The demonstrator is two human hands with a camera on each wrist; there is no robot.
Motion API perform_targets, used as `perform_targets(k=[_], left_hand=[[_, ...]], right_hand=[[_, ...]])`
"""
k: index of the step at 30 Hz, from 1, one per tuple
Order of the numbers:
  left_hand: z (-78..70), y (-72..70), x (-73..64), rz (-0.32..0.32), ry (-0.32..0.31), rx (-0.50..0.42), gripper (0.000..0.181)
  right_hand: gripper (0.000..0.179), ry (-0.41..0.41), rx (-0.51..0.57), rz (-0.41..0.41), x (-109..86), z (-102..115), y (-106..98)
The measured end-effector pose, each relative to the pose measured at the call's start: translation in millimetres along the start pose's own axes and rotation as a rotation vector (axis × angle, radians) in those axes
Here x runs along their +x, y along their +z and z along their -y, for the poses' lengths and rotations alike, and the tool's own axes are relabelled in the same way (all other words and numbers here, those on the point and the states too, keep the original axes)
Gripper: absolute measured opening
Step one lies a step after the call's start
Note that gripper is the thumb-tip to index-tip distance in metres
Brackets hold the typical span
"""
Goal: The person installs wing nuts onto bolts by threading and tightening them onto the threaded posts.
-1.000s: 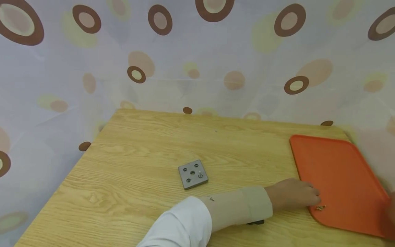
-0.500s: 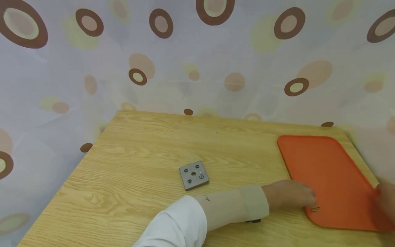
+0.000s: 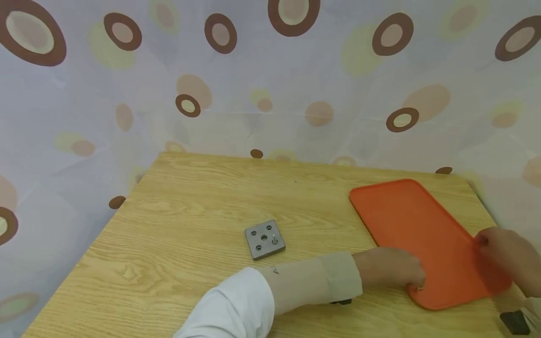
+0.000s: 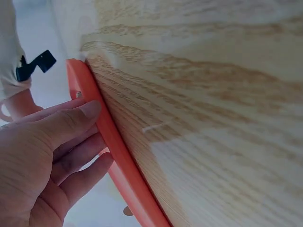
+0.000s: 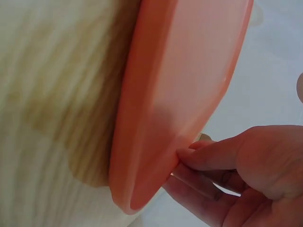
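Note:
An orange tray (image 3: 422, 230) lies slanted on the right part of the wooden table. My left hand (image 3: 390, 267) grips its left rim, with the thumb (image 4: 75, 120) on the outer side and the fingers over the edge. On the opposite rim, the thumb and fingers of my right hand (image 3: 509, 258) pinch the edge, near a corner in the right wrist view. Small brass-coloured pieces (image 3: 420, 288) lie in the tray's near-left corner, partly hidden by the left hand.
A square grey metal plate (image 3: 265, 246) with several holes rests mid-table, left of the tray. One small pin (image 3: 274, 238) stands in it. A patterned curtain (image 3: 262, 131) rises behind the wooden table (image 3: 177, 263).
The tray has slid left and turned, its far end swinging left. My right hand has come into view with it, and the left hand has shifted slightly left. The metal plate stays put.

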State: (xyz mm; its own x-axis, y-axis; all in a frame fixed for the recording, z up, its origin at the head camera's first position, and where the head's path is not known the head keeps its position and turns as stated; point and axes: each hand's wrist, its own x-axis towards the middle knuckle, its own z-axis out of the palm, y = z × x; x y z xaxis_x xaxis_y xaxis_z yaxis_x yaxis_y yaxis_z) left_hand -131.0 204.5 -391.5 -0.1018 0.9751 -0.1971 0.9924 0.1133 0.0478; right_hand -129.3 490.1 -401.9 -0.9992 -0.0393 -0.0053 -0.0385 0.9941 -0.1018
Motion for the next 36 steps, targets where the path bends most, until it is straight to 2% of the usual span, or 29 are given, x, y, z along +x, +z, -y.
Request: perform_targets(k=[3, 7, 10, 15, 17, 23, 30, 32, 36], left_hand=[[1.0, -0.9, -3.2, -0.018, 0.011, -0.050, 0.021], [0.1, -2.3, -4.0, -0.014, -0.020, -0.100, 0.028], [-1.6, -2.9, -3.8, -0.002, -0.056, -0.098, 0.030], [-4.7, -2.6, -6.3, 0.005, -0.091, -0.080, 0.019], [-6.7, -2.1, -8.0, 0.002, -0.103, -0.056, 0.018], [-15.9, -0.2, -14.0, 0.003, -0.164, 0.103, 0.015], [-20.9, 1.8, -20.1, 0.009, -0.238, 0.134, 0.017], [-20.7, 1.1, -21.2, 0.027, -0.267, 0.143, 0.018], [-17.9, 0.5, -24.5, 0.018, -0.311, 0.161, 0.019]], right_hand=[[0.005, -0.049, 0.005, -0.014, 10.5, 6.0, -1.4], [0.007, -0.124, 0.018, 0.009, 24.8, 13.8, -2.7], [0.006, -0.175, 0.018, 0.010, 34.4, 21.5, -3.9], [0.004, -0.215, 0.019, 0.023, 49.9, 36.7, -5.1], [0.003, -0.225, 0.023, 0.034, 55.9, 42.2, -5.2], [0.008, -0.257, 0.029, 0.024, 70.4, 54.1, -1.7], [0.013, -0.307, 0.017, -0.015, 89.5, 69.9, 3.0], [0.013, -0.311, 0.021, -0.019, 94.5, 73.9, 4.3], [0.011, -0.317, 0.039, -0.040, 103.0, 78.9, 7.7]])
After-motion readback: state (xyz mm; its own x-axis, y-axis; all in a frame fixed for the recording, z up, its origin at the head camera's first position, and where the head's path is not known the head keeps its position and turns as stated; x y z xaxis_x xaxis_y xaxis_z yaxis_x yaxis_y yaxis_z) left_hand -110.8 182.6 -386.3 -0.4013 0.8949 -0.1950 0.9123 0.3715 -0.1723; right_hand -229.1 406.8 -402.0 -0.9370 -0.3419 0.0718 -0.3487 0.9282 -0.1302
